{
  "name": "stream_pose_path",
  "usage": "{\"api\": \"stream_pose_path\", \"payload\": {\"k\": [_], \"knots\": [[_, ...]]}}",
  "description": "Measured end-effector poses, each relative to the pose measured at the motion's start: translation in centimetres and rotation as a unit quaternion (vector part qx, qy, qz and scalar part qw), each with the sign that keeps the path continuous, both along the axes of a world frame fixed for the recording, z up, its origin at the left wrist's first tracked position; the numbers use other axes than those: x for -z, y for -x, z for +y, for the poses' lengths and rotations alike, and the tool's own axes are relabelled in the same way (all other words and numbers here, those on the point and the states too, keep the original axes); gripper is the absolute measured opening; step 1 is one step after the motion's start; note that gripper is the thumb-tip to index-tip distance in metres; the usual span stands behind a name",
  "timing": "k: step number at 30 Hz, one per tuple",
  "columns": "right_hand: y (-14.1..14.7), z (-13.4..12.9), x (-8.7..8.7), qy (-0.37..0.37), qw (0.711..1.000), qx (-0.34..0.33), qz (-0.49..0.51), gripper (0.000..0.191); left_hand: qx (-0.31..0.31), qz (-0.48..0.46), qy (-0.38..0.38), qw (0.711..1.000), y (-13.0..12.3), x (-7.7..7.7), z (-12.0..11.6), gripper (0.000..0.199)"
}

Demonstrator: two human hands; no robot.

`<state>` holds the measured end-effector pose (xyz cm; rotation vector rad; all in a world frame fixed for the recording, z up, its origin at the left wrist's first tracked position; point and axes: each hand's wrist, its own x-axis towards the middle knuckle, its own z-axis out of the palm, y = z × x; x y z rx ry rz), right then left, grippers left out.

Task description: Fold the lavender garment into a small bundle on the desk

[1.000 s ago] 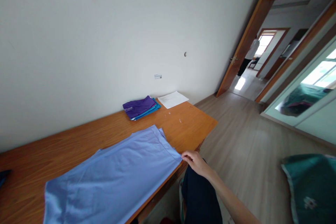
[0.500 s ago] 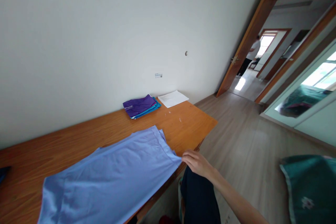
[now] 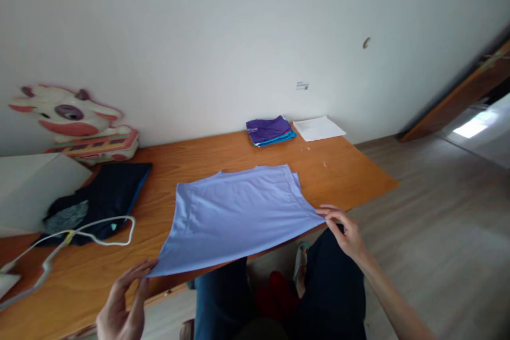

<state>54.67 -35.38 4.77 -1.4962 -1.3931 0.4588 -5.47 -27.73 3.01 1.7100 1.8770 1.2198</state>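
A light blue-violet cloth [image 3: 239, 212] lies spread over the front of the wooden table [image 3: 319, 175], its near edge pulled taut. At the cloth's near left corner, my left hand [image 3: 127, 303] pinches the fabric between thumb and fingers. My right hand [image 3: 345, 231] grips the near right corner the same way, just past the table's front edge. Some layers of cloth show beneath the far and right edges.
Behind the cloth lie folded purple and blue bags [image 3: 269, 131] and white paper [image 3: 319, 128]. At left are a cow-shaped toy [image 3: 75, 122], a white box [image 3: 35, 186], dark folded fabric [image 3: 107, 186] and a white cable [image 3: 107, 243]. My knees are below the table edge.
The view has swung left, bringing my left hand, the toy, the box and the cable into sight. My right hand still holds its corner. The doorway has mostly left the view.
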Motion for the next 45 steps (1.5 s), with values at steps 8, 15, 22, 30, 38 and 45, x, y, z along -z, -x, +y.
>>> {"api": "stream_pose_path", "payload": {"k": [8, 15, 22, 30, 38, 45], "knots": [[-1.1, 0.2, 3.6, -0.007, 0.993, 0.104, 0.049, 0.022, -0.059, -0.100, 0.036, 0.993, -1.2, 1.5, 2.8, 0.031], [-2.2, 13.4, 2.5, -0.016, 0.998, 0.060, 0.009, 0.030, -0.024, -0.014, 0.009, 1.000, -4.6, -1.1, 14.2, 0.033], [-2.3, 23.4, 3.7, 0.036, 0.999, 0.023, -0.032, 0.016, -0.055, 0.114, 0.100, 0.987, -5.1, 0.7, 20.5, 0.033], [-2.1, 23.3, 6.8, 0.023, 0.997, 0.068, -0.023, 0.014, -0.054, 0.083, 0.084, 0.992, -4.6, 1.7, 20.4, 0.036], [-1.3, 22.6, 6.0, 0.017, 0.998, 0.038, -0.037, 0.038, -0.023, 0.042, 0.052, 0.997, -4.3, 2.3, 20.6, 0.032], [-1.6, 22.3, 5.8, -0.008, 0.999, 0.044, -0.025, 0.040, -0.024, -0.017, 0.010, 0.999, -4.2, 2.7, 20.7, 0.025]]}}
